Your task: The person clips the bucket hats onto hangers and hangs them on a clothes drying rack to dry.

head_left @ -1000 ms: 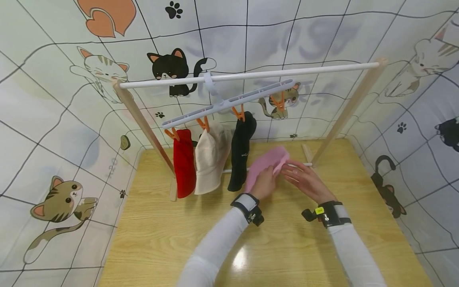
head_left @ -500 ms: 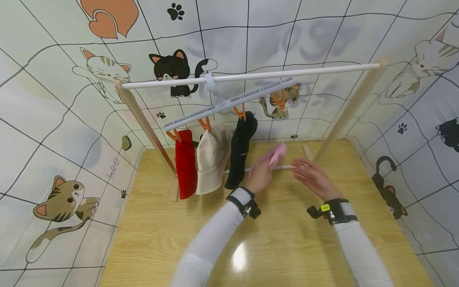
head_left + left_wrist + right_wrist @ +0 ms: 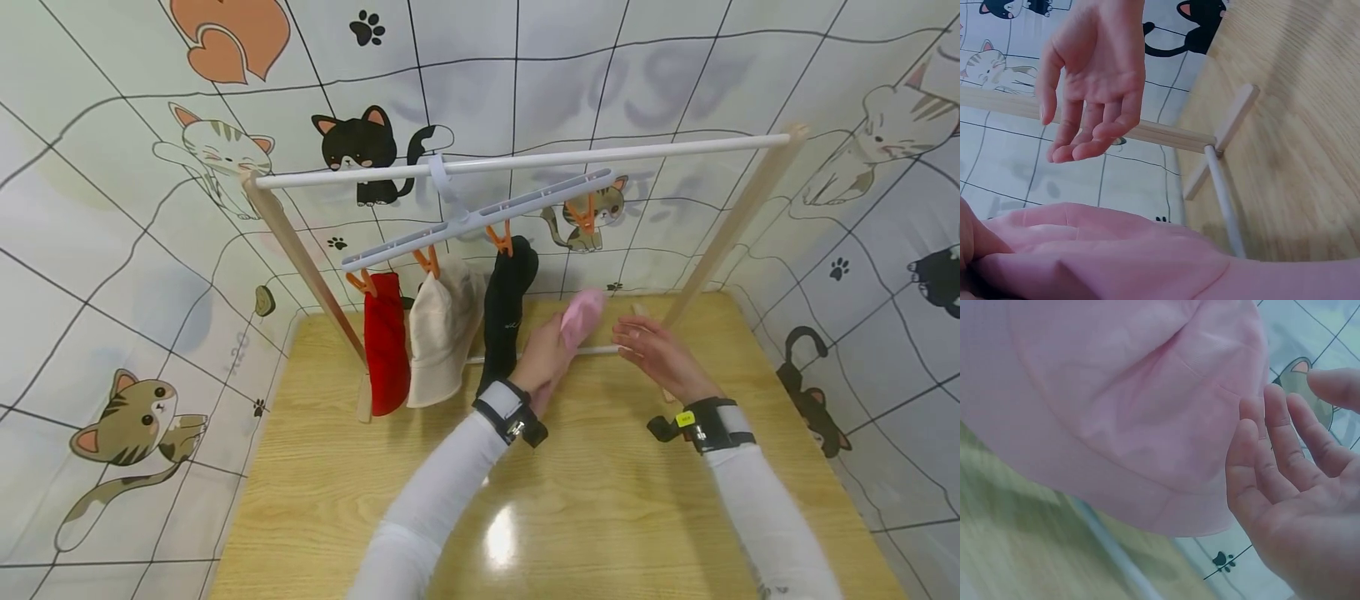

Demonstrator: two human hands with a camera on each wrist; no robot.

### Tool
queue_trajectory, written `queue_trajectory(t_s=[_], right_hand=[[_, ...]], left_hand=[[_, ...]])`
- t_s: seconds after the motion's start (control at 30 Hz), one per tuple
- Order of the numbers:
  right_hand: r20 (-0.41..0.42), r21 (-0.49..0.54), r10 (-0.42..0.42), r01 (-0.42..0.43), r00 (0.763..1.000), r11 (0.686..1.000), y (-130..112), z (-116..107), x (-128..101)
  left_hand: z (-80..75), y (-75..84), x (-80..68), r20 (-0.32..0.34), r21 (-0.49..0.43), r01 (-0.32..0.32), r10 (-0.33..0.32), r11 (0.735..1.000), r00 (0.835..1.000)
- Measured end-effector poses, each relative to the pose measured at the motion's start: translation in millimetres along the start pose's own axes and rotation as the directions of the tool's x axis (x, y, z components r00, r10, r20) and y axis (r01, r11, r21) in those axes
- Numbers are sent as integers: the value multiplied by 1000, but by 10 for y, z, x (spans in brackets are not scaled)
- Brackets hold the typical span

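A pink brimmed hat (image 3: 583, 313) is upright above the table, gripped at its left side by my left hand (image 3: 542, 353). Only a bit of that hand (image 3: 967, 240) shows at the edge of the left wrist view, beside folded pink cloth (image 3: 1104, 250). My right hand (image 3: 662, 358) is a short way right of the hat, palm toward it and fingers loosely bent, holding nothing. The right wrist view has the hat's crown (image 3: 1141, 400) and brim close by, and my right hand's fingers (image 3: 1244, 450) next to its edge; whether they touch it I cannot tell.
A pale blue hanger (image 3: 476, 220) hangs tilted from a white rod (image 3: 615, 154) on wooden posts (image 3: 738, 225). Orange clips hold red (image 3: 386, 346), cream (image 3: 438, 342) and black (image 3: 504, 312) hats. One clip (image 3: 581, 215) at the right holds nothing. A lower bar (image 3: 597, 351) crosses behind.
The pink hat has turned more upright in my left hand. My right hand has drawn away from it to the right. The hanging hats have barely moved.
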State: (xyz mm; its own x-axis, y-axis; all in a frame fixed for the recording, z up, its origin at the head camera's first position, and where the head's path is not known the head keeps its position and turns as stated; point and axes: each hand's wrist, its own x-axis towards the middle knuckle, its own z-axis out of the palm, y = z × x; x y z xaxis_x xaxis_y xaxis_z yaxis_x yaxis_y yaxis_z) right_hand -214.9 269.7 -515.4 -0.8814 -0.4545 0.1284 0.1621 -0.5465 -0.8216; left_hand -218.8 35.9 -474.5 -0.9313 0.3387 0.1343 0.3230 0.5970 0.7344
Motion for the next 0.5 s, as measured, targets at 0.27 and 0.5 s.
queue_trajectory(t_s=[0.27, 0.5], right_hand=[[-18, -60, -8, 7, 1000, 998, -171, 61, 119], [-36, -144, -6, 1, 999, 990, -282, 129, 221]], left_hand=[[-67, 76, 6, -7, -43, 6, -6, 999, 1000], [-132, 86, 33, -12, -52, -25, 25, 998, 1000]])
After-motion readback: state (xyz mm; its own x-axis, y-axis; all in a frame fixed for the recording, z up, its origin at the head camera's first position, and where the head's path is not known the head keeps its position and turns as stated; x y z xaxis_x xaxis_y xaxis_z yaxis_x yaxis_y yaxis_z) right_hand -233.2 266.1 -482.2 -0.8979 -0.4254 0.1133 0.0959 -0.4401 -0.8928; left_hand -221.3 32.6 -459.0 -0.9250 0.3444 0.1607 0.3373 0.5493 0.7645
